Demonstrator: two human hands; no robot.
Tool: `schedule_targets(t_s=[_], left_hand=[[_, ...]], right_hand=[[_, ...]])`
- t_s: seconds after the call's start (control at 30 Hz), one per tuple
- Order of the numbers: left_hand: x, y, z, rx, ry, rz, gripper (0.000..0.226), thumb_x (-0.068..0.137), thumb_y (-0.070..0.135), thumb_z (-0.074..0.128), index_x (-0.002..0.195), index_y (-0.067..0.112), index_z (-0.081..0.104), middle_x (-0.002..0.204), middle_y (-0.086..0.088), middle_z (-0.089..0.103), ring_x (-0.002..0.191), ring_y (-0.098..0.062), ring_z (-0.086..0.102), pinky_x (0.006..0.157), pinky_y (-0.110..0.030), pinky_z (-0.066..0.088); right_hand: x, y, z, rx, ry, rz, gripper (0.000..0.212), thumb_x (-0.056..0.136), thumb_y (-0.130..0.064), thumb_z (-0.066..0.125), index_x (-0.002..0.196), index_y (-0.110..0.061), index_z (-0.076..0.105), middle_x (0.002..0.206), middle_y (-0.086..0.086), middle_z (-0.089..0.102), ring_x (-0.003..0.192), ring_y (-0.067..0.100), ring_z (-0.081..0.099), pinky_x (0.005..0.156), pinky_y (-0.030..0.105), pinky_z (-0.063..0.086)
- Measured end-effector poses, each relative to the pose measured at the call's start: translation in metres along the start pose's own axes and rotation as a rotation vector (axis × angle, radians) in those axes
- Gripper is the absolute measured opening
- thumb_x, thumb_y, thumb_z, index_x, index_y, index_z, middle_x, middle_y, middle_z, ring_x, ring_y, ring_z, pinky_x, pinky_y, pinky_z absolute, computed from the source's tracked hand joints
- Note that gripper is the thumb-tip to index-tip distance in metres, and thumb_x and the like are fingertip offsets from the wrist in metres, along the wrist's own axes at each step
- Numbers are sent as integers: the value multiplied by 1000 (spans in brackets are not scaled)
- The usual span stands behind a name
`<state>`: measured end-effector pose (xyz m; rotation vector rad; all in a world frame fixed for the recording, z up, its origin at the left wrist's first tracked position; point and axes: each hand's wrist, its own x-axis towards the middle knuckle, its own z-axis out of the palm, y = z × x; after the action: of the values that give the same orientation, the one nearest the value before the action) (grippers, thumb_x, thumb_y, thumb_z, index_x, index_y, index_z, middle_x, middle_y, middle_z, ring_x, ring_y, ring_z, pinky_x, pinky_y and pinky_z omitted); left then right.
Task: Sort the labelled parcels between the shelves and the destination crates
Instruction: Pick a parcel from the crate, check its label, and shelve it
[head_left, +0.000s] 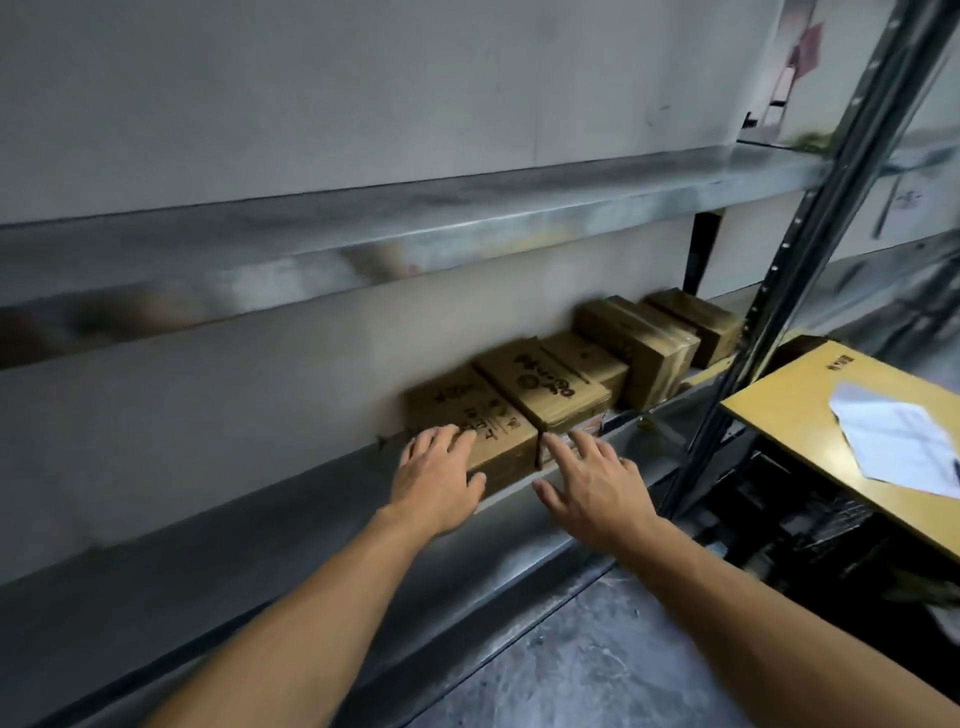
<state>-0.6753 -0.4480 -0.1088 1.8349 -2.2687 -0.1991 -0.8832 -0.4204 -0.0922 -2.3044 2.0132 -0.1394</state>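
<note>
1. The person's two bare forearms reach up from the bottom of the head view. The left forearm (291, 623) and the right forearm (753, 613) converge on a metal shelf (311, 530).
2. The left hand (441, 478) lies on the nearest parcel (488, 415), a brown printed carton at the left end of a row on that shelf. Its fingers are straight and spread over the carton's top front corner. The thumb is at the front face, and nothing is gripped yet.
3. The right hand (592, 483) is also spread flat and holds nothing. Its fingertips sit just before the seam where the second parcel (545, 384) butts against the first. I cannot tell whether they touch.
4. The key relation is that the nearest parcel lies straight ahead of the left hand and slightly left of the right hand. Its long side appears to run from the shelf lip back toward the wall. The left hand is nearer, while the right hand would need to slide left to clamp the opposite side.
5. More cartons (644, 343) continue to the right. Beyond the upright post (810, 218) is a yellow board (789, 400) with a white paper (898, 436) on it.
</note>
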Motion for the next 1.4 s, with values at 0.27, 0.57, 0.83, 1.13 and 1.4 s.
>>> schedule_targets(t_s=[0.27,0.57,0.83,1.13,1.4], left_hand=[[62,-25,44,23,-102,92,65,92,54,47,152,37,25,159,7,21,143,-25,20,116,-48,26],[26,-69,36,-65,-87,182,69,87,51,49,151,37,29,157,12,22,144,-17,13,120,-43,21],[-4,-63,49,-678,260,-417,50,96,40,57,144,42,42,157,-3,29,144,-19,30,117,-30,24],[-27,-10,45,-1322,445,-613,36,101,20,49,136,30,50,135,3,59,124,-11,55,102,-24,41],[-64,31,33,-1682,589,-676,52,90,32,57,141,30,47,126,-6,67,117,-27,63,101,-50,49]], right_hand=[[52,2,23,105,-8,49,62,101,-63,33,156,-35,23,158,6,33,143,29,37,110,49,42],[80,-23,57,639,-39,61,53,101,-52,49,150,-31,44,144,6,49,128,23,51,107,40,46],[98,-41,75,898,-185,28,57,100,-45,58,152,-37,35,148,5,52,138,21,46,110,34,37],[79,-15,61,1248,-258,58,46,97,-45,61,139,-54,43,144,-4,56,133,22,54,107,51,49],[50,-9,51,1382,-439,-114,37,104,-29,55,131,-55,51,135,-7,60,119,17,64,97,51,57]])
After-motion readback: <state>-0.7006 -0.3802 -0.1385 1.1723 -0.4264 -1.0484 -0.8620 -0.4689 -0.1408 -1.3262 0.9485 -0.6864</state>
